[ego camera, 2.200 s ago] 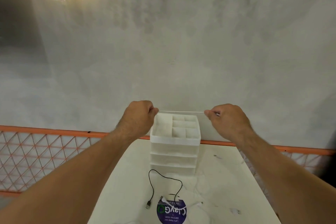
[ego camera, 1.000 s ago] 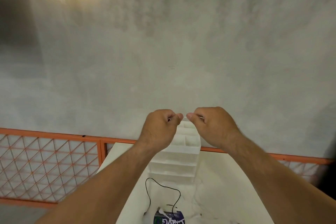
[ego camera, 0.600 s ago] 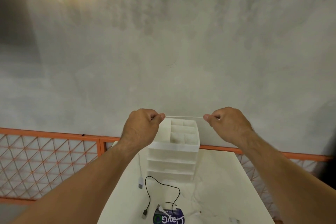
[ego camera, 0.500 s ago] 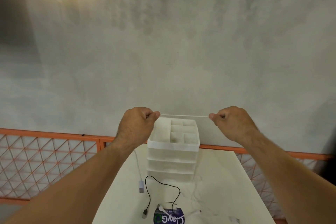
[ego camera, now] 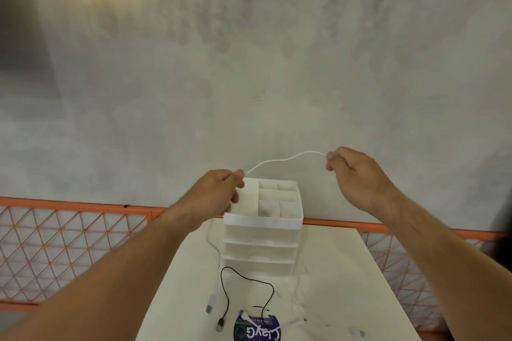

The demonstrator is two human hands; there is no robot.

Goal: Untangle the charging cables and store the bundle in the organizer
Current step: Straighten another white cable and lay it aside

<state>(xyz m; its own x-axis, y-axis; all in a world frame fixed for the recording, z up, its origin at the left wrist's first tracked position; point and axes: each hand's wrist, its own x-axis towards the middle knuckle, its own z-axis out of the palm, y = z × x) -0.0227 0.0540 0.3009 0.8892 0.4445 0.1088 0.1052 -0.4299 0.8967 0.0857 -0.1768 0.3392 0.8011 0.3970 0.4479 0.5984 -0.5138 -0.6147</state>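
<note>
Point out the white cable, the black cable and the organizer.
white cable (ego camera: 285,159), head view, on the raised slack span above the organizer.
black cable (ego camera: 273,289), head view, on the right bend of its loop on the table.
organizer (ego camera: 261,225), head view, on the front wall of its top tier.

Organizer (ego camera: 262,225), black cable (ego camera: 255,280) mid-table (ego camera: 346,263).

Both hands, left hand (ego camera: 219,192) and right hand (ego camera: 356,177), pinch a slack white cable (ego camera: 285,159) above the white organizer (ego camera: 263,232).
</note>
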